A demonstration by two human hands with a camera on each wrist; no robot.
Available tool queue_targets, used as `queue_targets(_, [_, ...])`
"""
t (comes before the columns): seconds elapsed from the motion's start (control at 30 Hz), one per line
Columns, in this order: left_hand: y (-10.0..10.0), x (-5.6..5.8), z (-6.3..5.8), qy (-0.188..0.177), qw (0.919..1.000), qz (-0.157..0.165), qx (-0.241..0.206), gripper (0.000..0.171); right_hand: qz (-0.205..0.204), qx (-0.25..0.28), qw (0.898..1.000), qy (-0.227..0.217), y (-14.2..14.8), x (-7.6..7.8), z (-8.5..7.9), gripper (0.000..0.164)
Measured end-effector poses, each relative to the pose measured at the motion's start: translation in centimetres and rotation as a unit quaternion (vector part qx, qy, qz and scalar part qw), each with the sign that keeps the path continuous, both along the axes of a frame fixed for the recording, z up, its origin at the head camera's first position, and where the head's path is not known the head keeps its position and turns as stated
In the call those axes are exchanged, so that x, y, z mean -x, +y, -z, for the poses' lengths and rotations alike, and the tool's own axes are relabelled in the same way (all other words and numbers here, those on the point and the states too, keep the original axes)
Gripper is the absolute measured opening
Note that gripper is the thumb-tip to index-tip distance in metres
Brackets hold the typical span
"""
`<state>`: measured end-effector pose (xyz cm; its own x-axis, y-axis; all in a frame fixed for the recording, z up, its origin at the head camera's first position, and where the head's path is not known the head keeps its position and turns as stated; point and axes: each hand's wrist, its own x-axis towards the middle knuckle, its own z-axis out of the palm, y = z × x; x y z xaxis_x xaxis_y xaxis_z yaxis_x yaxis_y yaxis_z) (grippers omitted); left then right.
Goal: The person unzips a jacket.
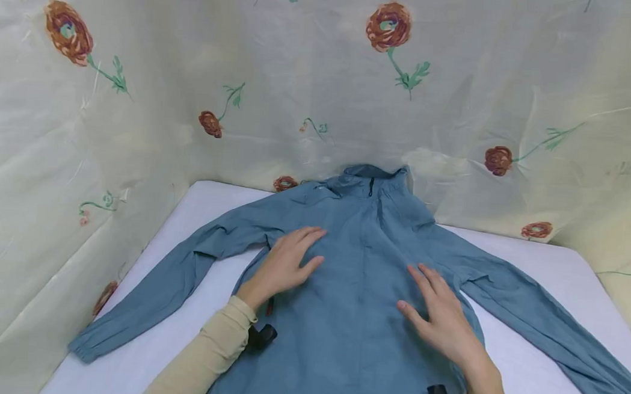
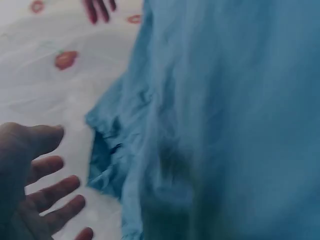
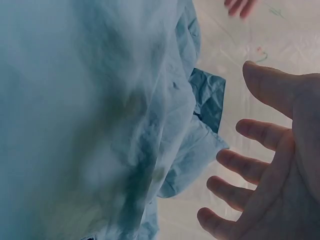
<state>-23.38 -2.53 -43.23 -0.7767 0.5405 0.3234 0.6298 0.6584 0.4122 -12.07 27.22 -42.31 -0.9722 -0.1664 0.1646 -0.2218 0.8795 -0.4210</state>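
Observation:
A blue-grey zip jacket (image 1: 340, 319) lies spread front up, its collar at the far end and both sleeves stretched out to the sides. Over the left part of its chest is my left hand (image 1: 288, 261), fingers extended and thumb apart. My right hand (image 1: 441, 316) hovers above the right part of the body, palm down with spread fingers. Neither hand grips anything. In the left wrist view the jacket (image 2: 240, 100) fills the right side, beside my fingers (image 2: 55, 195). The right wrist view has the collar (image 3: 209, 100) beyond the jacket's wrinkled front.
Beneath the jacket is a white-covered table (image 1: 229, 276). A pale curtain (image 1: 302, 57) with printed red flowers hangs close behind the table and along its sides. Black wrist mounts (image 1: 261, 337) sit below both hands. The right sleeve runs out of view at the right.

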Motion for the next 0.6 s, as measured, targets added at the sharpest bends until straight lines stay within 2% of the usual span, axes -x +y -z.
queue_targets(0.17, [3.7, 5.5, -0.3, 0.003, 0.9997, 0.011, 0.021, 0.048, -0.001, -0.003, 1.000, 0.002, 0.3, -0.2, 0.2, 0.067])
queue_targets(0.27, [5.9, 8.2, -0.8, -0.009, 0.9991, 0.017, 0.038, 0.048, 0.000, -0.010, 1.000, 0.004, 0.5, -0.4, 0.3, 0.066])
queue_targets(0.4, [8.0, 10.7, -1.4, -0.029, 0.9975, 0.031, 0.056, 0.050, -0.001, -0.011, 1.000, 0.010, 0.5, -0.5, 0.4, 0.064])
queue_targets(0.6, [9.9, 13.4, -1.8, -0.006, 0.9939, 0.028, 0.106, 0.051, 0.005, -0.008, 1.000, 0.018, 0.3, -0.6, 0.3, 0.064])
